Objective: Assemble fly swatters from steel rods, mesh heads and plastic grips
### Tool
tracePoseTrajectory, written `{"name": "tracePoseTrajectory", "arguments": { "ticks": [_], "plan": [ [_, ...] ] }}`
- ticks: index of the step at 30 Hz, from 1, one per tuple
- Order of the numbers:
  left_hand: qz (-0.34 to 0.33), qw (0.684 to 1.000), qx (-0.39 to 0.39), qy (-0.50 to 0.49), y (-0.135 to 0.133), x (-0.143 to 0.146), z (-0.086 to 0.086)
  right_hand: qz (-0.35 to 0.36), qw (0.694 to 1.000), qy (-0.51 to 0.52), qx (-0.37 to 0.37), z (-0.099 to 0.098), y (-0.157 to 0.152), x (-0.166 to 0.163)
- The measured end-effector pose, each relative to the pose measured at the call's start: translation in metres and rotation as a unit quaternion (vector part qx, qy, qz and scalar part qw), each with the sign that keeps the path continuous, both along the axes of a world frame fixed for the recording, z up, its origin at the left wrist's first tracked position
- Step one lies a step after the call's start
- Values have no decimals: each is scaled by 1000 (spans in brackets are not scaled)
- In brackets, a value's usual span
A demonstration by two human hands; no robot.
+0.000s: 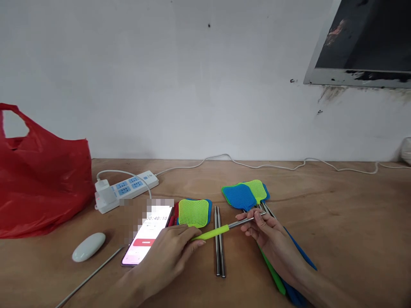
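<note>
My left hand [175,250] is closed round the green grip of a telescopic metal rod [224,229], which lies slanted between both hands. My right hand [261,229] pinches the rod's thin metal end. Under the left hand lies a green mesh swatter head [193,212] stacked on blue and red ones. Behind the right hand lie assembled fly swatters with blue [239,196] and green [257,189] heads; their handles run under my right forearm. Two bare metal rods [218,241] lie side by side between my hands.
A phone [146,235] with a lit timer screen lies left of my left hand. A white mouse [88,247], a thin metal rod [93,273], a white power strip [126,190] with its cable and a red plastic bag [38,179] sit on the wooden table [346,222].
</note>
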State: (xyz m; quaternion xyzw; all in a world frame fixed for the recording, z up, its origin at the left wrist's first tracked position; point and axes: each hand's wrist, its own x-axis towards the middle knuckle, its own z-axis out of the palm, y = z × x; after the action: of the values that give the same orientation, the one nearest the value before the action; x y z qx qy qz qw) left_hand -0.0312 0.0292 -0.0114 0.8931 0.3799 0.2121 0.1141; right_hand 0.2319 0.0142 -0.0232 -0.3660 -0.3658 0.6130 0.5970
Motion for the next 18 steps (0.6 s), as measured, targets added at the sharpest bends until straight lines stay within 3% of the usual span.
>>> {"name": "tracePoseTrajectory", "arguments": {
  "ticks": [6,12,18],
  "plan": [
    [-4,999,-30,27,2,1,-1,-42,999,3,8,5,0,-1],
    [11,999,8,46,7,-5,-2,-155,986,62,28,11,12,25],
    [47,999,9,-20,5,-9,-4,-156,986,65,-7,16,11,32]
  ]
}}
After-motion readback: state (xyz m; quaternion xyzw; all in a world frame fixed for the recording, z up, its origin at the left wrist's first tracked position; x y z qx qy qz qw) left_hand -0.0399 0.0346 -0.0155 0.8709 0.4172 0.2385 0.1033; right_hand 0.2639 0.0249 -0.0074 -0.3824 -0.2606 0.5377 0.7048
